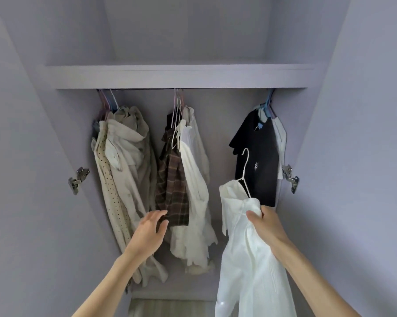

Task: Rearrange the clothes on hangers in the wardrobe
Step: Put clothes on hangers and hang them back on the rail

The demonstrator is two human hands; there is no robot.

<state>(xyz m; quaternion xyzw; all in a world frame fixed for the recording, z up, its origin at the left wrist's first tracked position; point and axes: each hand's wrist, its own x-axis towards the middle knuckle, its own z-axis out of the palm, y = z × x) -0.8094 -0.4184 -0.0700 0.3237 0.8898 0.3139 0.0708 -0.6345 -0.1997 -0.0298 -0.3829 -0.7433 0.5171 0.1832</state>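
My right hand (265, 223) grips a white shirt (250, 259) on a white wire hanger (245, 170), held off the rail in front of the wardrobe's right half. My left hand (150, 229) is open, fingers spread, at the hem of a brown plaid garment (173, 188); contact is unclear. Three bunches hang from the rail under the shelf: beige and dotted clothes (122, 170) at the left, the plaid piece with white shirts (196, 179) in the middle, a black shirt (258, 156) with a white one behind it at the right.
A lilac shelf (177, 76) spans the wardrobe above the rail. Both doors stand open, with metal hinges at the left (78, 179) and right (290, 177). Gaps of bare back wall separate the three bunches of clothes.
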